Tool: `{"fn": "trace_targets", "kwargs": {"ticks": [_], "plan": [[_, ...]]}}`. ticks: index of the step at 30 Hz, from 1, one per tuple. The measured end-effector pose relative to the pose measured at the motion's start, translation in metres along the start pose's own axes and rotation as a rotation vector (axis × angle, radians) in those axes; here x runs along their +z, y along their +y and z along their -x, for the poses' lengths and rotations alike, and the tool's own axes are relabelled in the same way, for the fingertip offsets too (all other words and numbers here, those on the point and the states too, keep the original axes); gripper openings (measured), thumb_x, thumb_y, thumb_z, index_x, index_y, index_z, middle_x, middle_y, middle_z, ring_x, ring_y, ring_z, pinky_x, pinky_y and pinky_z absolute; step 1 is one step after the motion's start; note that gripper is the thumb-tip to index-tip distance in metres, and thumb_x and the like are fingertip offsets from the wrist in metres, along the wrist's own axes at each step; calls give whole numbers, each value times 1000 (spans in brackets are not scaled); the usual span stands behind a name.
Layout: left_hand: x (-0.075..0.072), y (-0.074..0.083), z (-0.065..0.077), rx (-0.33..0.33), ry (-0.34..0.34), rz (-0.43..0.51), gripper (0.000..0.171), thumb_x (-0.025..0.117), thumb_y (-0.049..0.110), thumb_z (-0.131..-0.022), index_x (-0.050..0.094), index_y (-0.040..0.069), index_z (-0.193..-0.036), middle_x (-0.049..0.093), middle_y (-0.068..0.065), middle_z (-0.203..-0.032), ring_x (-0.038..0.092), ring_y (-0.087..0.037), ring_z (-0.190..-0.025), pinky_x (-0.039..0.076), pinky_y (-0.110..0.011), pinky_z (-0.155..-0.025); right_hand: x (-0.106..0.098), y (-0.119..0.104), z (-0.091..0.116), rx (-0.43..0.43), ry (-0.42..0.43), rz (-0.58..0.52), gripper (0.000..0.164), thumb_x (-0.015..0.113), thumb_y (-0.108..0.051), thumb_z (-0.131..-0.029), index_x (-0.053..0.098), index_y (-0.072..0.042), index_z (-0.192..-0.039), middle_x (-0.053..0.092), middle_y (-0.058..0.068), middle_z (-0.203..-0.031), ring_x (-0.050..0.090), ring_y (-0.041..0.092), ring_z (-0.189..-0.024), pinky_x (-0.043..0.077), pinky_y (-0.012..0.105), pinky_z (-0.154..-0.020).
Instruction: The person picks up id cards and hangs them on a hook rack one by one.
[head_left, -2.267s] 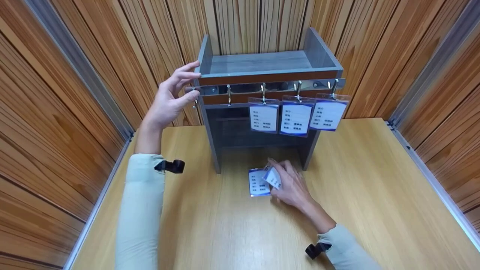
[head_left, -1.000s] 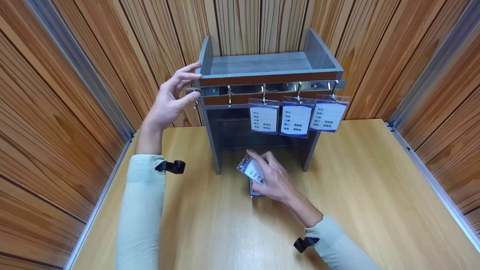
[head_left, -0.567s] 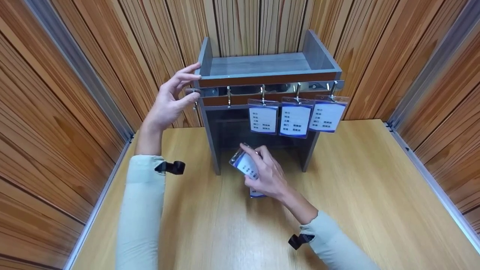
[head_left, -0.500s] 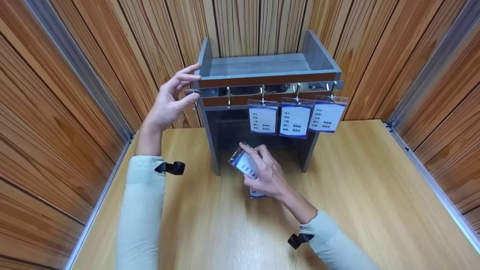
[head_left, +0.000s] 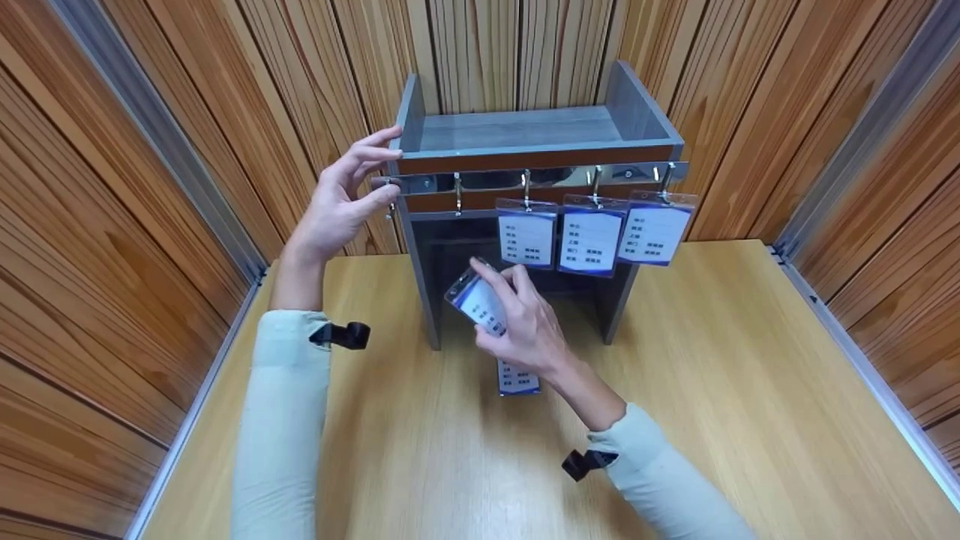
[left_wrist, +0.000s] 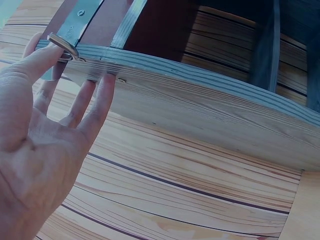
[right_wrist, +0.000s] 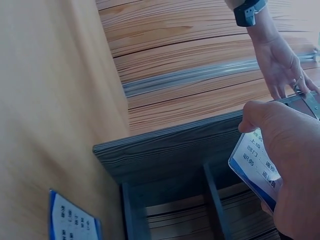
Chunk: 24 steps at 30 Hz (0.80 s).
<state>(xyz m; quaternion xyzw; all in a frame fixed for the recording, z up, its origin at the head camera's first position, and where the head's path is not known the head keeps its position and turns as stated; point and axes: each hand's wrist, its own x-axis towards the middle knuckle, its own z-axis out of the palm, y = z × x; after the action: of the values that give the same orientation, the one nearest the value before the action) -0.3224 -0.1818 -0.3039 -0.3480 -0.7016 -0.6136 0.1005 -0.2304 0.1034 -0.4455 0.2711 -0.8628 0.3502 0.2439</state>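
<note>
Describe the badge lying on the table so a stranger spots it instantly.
Find the gray shelf unit. On the wooden tabletop at its front lies a blue-and-white badge. It alone lies there: three badges hang from hooks, and the right hand holds another badge.

In the head view, the right hand (head_left: 529,326) is now higher and farther left than at first, near the middle of the frame, and the held badge (head_left: 478,304) has risen with it, showing more of its printed face beside the fingers (head_left: 493,279). The right sleeve (head_left: 667,472) and its black wrist camera (head_left: 587,463) have shifted up and left too. The lower part of the lying badge (head_left: 519,379), mostly hidden a moment ago, now shows more below the hand.
</note>
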Motion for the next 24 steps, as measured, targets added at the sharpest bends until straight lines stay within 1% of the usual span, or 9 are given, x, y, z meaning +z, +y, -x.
{"fn": "trace_targets", "kwargs": {"ticks": [4,9,17,20,22,24], "plan": [[0,1,1,-8,2,0,34,64,-5,-108,67,4,-141,44,-10,-181,39,-31,-169,35,-62,-135,-1,-4,-6,5,21,-6,90,88,-18,-90,49,-20,-170,57,19,-132,66,29,-106,64,37,-83],[0,1,1,-16,1,-1,35,63,-5,-109,68,7,-141,43,-9,-181,40,-31,-169,38,-59,-134,-1,-9,-11,-17,84,-27,91,90,-15,-89,49,-15,-170,55,20,-131,67,30,-106,68,39,-84],[1,1,2,-17,-2,-8,35,63,-4,-109,67,6,-142,43,-9,-181,40,-31,-169,35,-62,-136,-4,-16,-22,-92,186,-23,89,91,-13,-89,49,-3,-168,52,20,-130,67,31,-103,69,38,-84],[1,1,1,-12,-2,-3,35,63,-4,-109,67,6,-142,43,-9,-181,40,-32,-169,34,-65,-136,-6,-18,-28,-114,215,-10,88,91,-12,-89,50,-2,-166,51,19,-128,67,30,-102,69,37,-82],[1,0,1,-4,-2,-4,35,63,-5,-108,66,3,-142,43,-11,-181,39,-32,-169,32,-67,-137,-7,-19,-31,-127,232,-2,87,91,-12,-88,51,-1,-165,51,19,-126,66,30,-100,68,36,-80],[1,0,0,-1,0,-9,35,64,-4,-108,65,2,-143,43,-11,-181,39,-32,-170,31,-68,-138,-7,-21,-34,-138,248,8,86,90,-13,-89,52,-1,-165,51,19,-125,65,30,-101,68,35,-80]]}}
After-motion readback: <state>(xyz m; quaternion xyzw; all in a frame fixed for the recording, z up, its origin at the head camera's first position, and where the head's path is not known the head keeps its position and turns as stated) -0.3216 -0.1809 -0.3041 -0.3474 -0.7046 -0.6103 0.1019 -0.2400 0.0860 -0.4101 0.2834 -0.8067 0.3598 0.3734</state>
